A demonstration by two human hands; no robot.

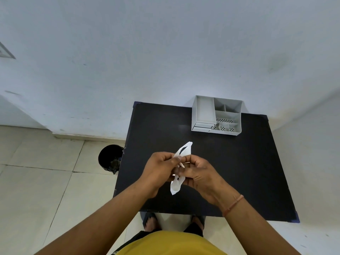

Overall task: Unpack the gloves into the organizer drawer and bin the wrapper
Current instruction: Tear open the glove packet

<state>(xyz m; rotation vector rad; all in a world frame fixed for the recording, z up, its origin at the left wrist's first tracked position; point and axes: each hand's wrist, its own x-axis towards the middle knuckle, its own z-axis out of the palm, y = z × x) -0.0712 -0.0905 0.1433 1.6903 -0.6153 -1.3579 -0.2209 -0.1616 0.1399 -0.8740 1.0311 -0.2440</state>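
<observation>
A white glove wrapper (184, 150) is held above the middle of the black table (239, 162). My left hand (160, 169) pinches its upper part and my right hand (199, 173) grips it from the other side, fingertips almost touching. The packet's lower end (175, 186) hangs below my hands. Whether gloves are inside is hidden. The grey organizer (216, 115) stands at the table's far edge against the wall, its small drawers (202, 127) at the lower left front looking closed.
A black round bin (110, 159) with dark rubbish in it stands on the tiled floor just left of the table. A white wall rises behind. My feet show under the table's near edge.
</observation>
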